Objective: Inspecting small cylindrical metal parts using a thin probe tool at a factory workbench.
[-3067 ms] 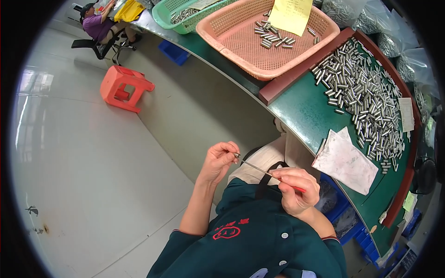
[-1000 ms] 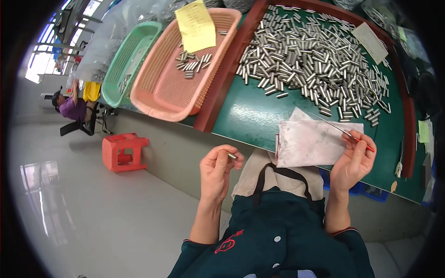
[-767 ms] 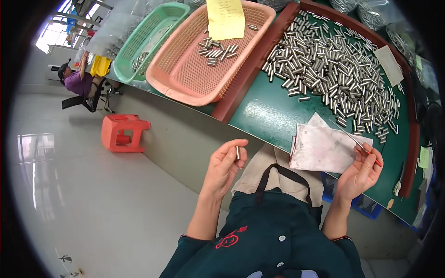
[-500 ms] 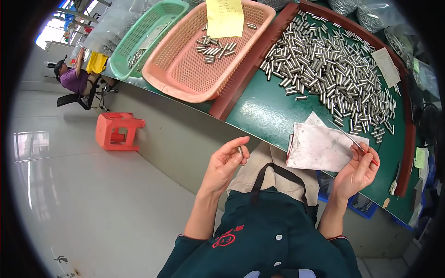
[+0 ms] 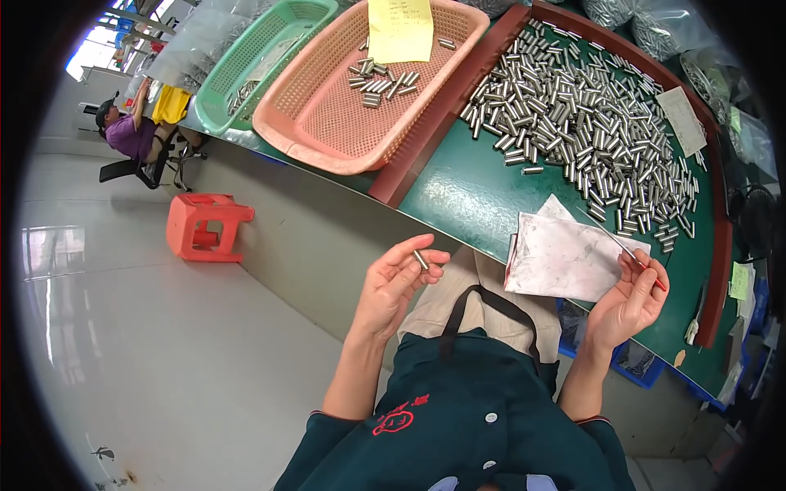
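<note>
My left hand [image 5: 395, 282] is raised in front of the table edge, its fingers closed on a small metal pin [image 5: 421, 261]. Over at the right, my right hand [image 5: 629, 301] grips a thin tool with a red handle [image 5: 652, 277] and a slim metal shaft, perhaps tweezers or a pick. That shaft reaches over a stained white cloth [image 5: 557, 258] folded at the table's front edge. Beyond the cloth, a large heap of shiny metal pins [image 5: 573, 114] covers the green tabletop [image 5: 446, 192]. One pin [image 5: 532, 170] lies a little apart at the heap's near side.
A dark red wooden rail [image 5: 401, 178] borders the heap. Left of it stands a pink basket [image 5: 327, 155] with several pins and a yellow note [image 5: 399, 31], then a green basket [image 5: 214, 110]. A red stool [image 5: 205, 229] stands on the floor; a person [image 5: 131, 131] sits farther off.
My left hand has turned slightly, and the pin in its fingers now shows more of its length. The right hand and its tool have barely moved.
</note>
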`<action>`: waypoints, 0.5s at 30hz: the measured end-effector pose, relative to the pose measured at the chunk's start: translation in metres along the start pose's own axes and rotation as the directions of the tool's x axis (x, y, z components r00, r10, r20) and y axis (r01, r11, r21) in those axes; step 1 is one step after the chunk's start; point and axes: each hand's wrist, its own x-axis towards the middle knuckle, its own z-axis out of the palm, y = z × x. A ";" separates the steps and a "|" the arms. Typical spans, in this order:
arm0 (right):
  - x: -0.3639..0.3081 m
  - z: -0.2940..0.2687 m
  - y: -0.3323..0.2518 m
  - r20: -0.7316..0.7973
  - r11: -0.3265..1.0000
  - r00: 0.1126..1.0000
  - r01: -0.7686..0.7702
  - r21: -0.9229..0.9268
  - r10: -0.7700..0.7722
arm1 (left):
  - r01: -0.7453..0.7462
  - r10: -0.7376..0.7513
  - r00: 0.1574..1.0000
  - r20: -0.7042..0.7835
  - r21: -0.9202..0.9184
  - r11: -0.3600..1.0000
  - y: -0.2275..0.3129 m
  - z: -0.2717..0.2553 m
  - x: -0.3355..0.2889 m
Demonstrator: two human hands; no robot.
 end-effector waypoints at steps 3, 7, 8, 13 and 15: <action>0.000 -0.001 0.000 -0.002 1.000 1.000 -0.007 -0.003 0.007 | -0.019 0.019 0.998 -0.063 0.011 1.000 0.000 0.000 0.000; 0.000 -0.001 -0.001 -0.006 1.000 1.000 -0.007 -0.004 0.007 | -0.081 0.087 0.985 -0.148 0.047 0.996 -0.001 0.002 0.000; 0.000 -0.001 -0.001 -0.005 1.000 1.000 -0.007 -0.004 0.006 | -0.082 0.088 0.985 -0.148 0.046 0.996 -0.001 0.002 0.000; 0.000 0.001 -0.001 -0.016 1.000 1.000 -0.007 -0.008 0.007 | -0.124 0.144 0.975 -0.172 0.122 0.985 -0.005 0.001 0.002; 0.000 0.001 -0.001 -0.019 1.000 1.000 -0.006 -0.008 0.005 | -0.135 0.159 0.972 -0.171 0.143 0.980 -0.006 0.000 0.002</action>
